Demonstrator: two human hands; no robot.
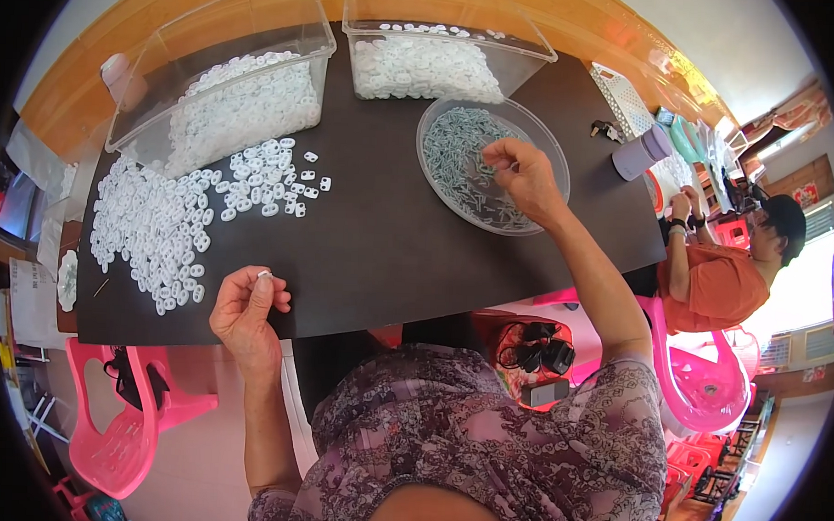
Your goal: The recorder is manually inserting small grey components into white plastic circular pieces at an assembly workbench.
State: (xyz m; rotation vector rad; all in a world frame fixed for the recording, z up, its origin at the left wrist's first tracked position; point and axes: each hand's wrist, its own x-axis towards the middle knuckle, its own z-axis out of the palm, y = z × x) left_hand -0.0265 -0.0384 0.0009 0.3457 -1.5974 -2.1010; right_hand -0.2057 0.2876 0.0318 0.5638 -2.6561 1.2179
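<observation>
Near the table's front edge, my left hand (247, 317) pinches a small white plastic piece (265, 274) between thumb and forefinger. My right hand (527, 179) hovers over a round clear tray (556, 158), its fingertips drawn together; what they hold, if anything, is too small to make out. Grey screws (450, 156) are heaped thickly on the tray's left side and lie thinner toward its near side. To the left spreads a pile of white oval two-holed plastic pieces (152, 219), and a few small rectangular ones (308, 176) lie at its right edge.
Two clear plastic bins (327, 60) (442, 55) filled with white pieces stand at the back of the dark table (363, 231). A lavender-lidded container (643, 154) and keys (607, 131) are at the right. Beyond, a person in orange (724, 280) works. Pink chairs (122, 434) flank me.
</observation>
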